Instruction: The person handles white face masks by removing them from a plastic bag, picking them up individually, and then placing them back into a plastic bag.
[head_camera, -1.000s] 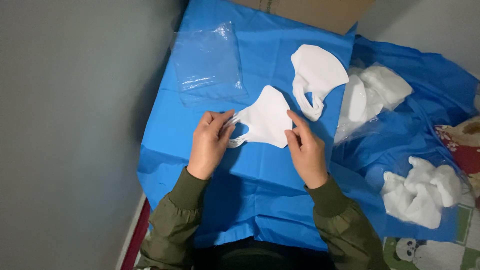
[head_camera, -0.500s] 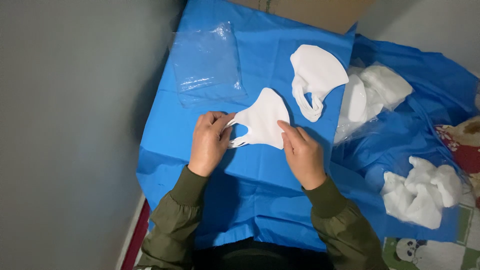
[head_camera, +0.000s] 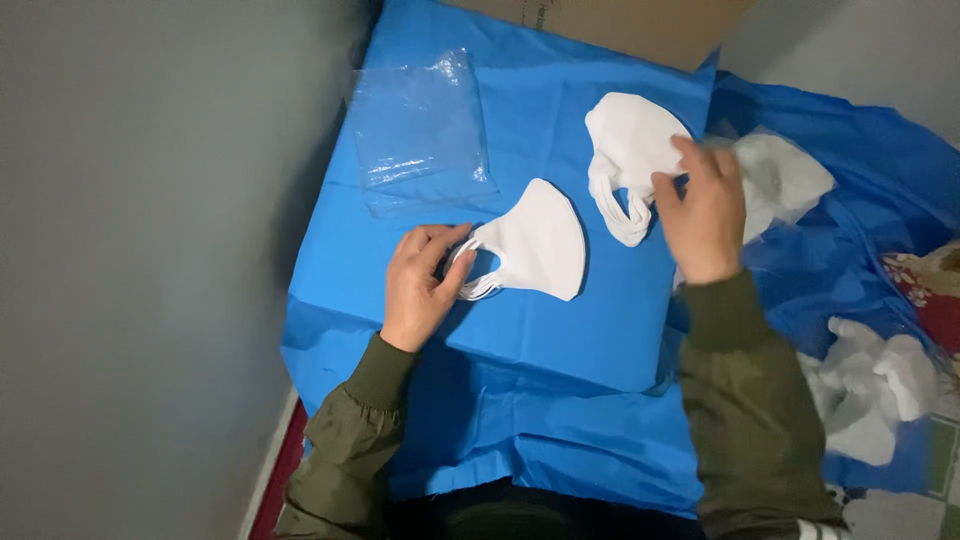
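The right hand (head_camera: 700, 215) has left the folded white mask (head_camera: 540, 240) it was pressing half a second ago and swung up and to the right, over to the second white mask (head_camera: 630, 140). Its fingers are spread and loose, tips touching that mask's right edge, gripping nothing that I can see.

The left hand (head_camera: 425, 280) has stayed where it was, at the left end of the folded mask, fingers curled in and pinching the ear loops there (the thumb sits on top of them). The mask itself lies flat on the blue sheet (head_camera: 560, 380), roughly in the middle of it, pointed end towards the right, well short of the second mask.

That second mask lies farther up and to the right, its loops hanging down towards the person. Up and to the left of the left hand, a clear plastic bag (head_camera: 420, 130) lies flat and crinkled on the sheet. Just beyond the right hand sits a see-through packet of white masks (head_camera: 785, 175), partly hidden by the fingers. Lower right, near the olive sleeve (head_camera: 745, 400), a loose heap of white masks (head_camera: 875, 385) rests on the rumpled blue. A brown cardboard box (head_camera: 640, 30) stands at the far edge.
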